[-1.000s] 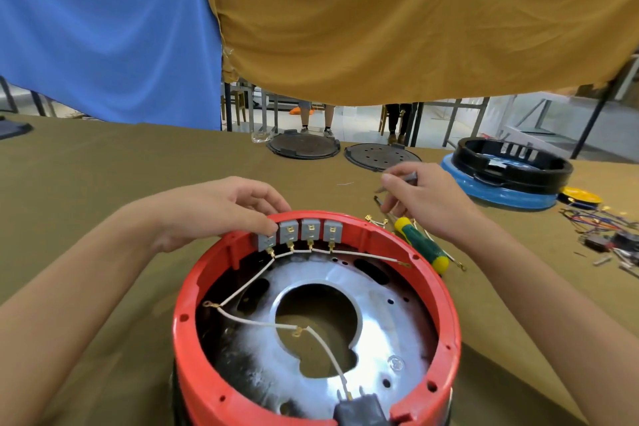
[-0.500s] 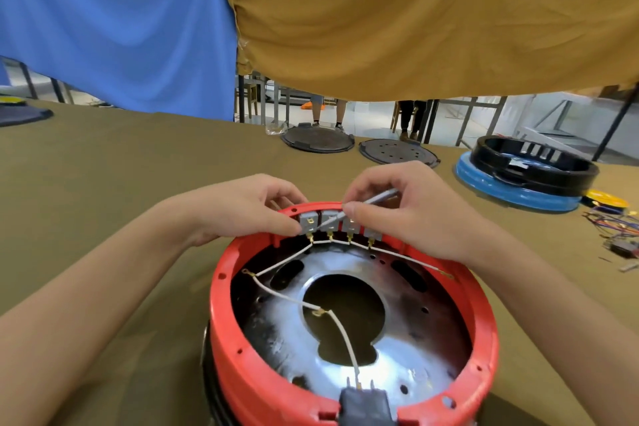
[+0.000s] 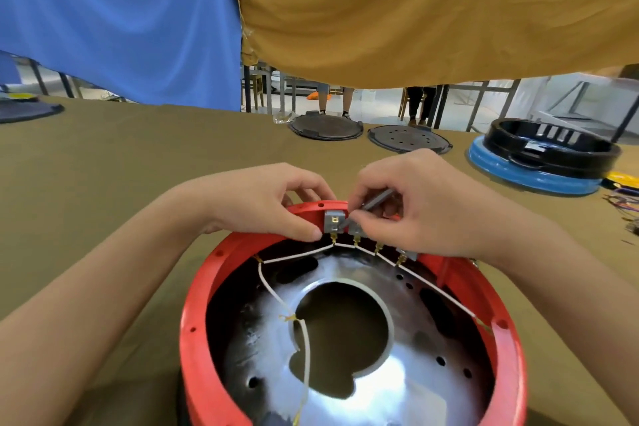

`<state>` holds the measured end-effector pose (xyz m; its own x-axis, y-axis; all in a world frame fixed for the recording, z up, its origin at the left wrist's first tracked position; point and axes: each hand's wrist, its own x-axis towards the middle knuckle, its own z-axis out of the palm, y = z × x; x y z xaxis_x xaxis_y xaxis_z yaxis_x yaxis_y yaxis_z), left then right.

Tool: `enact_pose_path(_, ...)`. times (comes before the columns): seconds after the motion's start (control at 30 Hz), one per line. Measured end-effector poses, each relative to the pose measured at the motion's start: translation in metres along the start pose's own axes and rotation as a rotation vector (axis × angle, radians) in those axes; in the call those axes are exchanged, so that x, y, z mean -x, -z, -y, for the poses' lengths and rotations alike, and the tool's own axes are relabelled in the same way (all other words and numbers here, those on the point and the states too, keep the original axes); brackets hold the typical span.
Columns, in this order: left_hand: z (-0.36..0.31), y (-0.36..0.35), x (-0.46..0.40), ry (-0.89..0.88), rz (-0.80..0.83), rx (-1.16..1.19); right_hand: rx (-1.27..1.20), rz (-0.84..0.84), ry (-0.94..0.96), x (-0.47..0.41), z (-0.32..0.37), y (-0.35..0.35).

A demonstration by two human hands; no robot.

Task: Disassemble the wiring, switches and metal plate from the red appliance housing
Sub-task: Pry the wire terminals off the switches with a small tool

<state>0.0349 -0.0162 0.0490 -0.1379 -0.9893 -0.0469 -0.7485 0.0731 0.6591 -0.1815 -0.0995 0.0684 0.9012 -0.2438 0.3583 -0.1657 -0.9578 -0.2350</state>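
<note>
The red appliance housing [image 3: 197,322] stands open in front of me on the table. A shiny metal plate [image 3: 408,373] with a large central hole lies inside it. White wiring [image 3: 304,349] runs across the plate and along the far rim to a row of grey switches [image 3: 333,221]. My left hand [image 3: 262,204] grips the far rim, its thumb pressing beside the leftmost switch. My right hand [image 3: 425,214] pinches a thin grey metal tool [image 3: 375,201] whose tip meets the switches. My right hand hides the other switches in part.
Two dark round lids [image 3: 326,126] [image 3: 409,139] lie at the far table edge. A black and blue housing [image 3: 539,156] sits at the right, with loose coloured wires [image 3: 622,204] beside it. Blue and ochre cloths hang behind. People's legs show beyond the table.
My right hand left the screwdriver area on the right and brought the thin tool to the switches. My view has moved closer. My left hand has stayed on the rim.
</note>
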Motion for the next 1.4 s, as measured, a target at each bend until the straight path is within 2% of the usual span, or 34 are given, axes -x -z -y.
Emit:
enact_pose_path(0.2, -0.007, -0.007, -0.004, -0.055, -0.105, -0.165, -0.157, -0.029, -0.062, -0.002, -0.003, -0.002)
enact_pose_path(0.3, -0.007, -0.007, -0.005, -0.062, -0.147, -0.152, -0.186, -0.079, -0.115, -0.003, -0.005, -0.010)
enact_pose_path(0.43, -0.011, -0.002, 0.005, -0.055, -0.033, -0.007, -0.223, -0.103, -0.150, -0.004, -0.006, -0.014)
enact_pose_path(0.47, -0.013, -0.001, 0.006, -0.065, -0.013, -0.049, -0.217, -0.099, -0.156, -0.003, -0.006, -0.014)
enact_pose_path(0.57, -0.018, -0.004, 0.004, -0.117, -0.049, -0.380, -0.279, -0.102, -0.155, -0.003, -0.007, -0.015)
enact_pose_path(0.63, -0.020, -0.007, 0.002, -0.130, -0.066, -0.474, -0.313, -0.107, -0.147, -0.004, -0.008, -0.016)
enact_pose_path(0.83, -0.018, -0.013, -0.002, -0.133, -0.097, -0.343, -0.325, -0.120, -0.129, -0.005, -0.013, -0.018)
enact_pose_path(1.13, -0.023, -0.015, -0.001, -0.067, -0.071, -0.238, -0.512, -0.143, -0.250, -0.008, -0.018, -0.022)
enact_pose_path(1.23, -0.022, -0.014, -0.001, -0.074, -0.075, -0.246, -0.468, -0.159, -0.231, -0.006, -0.017, -0.021)
enact_pose_path(1.4, -0.020, -0.013, -0.002, -0.099, -0.097, -0.270, -0.167, -0.110, -0.084, 0.000, -0.006, -0.015)
